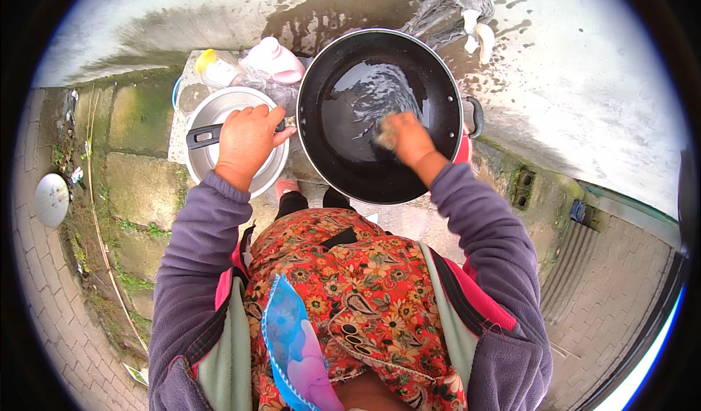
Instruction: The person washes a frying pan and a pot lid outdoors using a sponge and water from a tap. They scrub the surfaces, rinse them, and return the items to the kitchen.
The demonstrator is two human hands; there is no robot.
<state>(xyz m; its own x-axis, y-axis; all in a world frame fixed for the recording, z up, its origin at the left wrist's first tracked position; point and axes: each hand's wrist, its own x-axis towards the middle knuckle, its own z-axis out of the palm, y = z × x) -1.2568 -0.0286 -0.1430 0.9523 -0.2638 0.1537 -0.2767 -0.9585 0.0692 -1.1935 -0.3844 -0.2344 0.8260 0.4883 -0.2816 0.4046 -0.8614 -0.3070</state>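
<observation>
A deep black wok (350,164) with a pale metal rim is in front of me, with a little moving water (378,90) in its bottom. My left hand (247,140) grips the wok's long black handle (204,136) above a silver metal basin (191,161). Inside the wok, my right hand (413,142) presses a tan scrubber (388,130) close to the wet surface; motion blurs both, and the fingers partly hide the scrubber. The small loop handle (475,118) sticks out on the wok's right side.
A pink plastic bottle (276,60) and a yellow-lidded jar (216,70) stand behind the basin. Wet grey cloth (454,3) and white curved pieces (484,43) lie by the pale wall. Something red (465,147) shows under the wok. A white dish (52,200) lies far left.
</observation>
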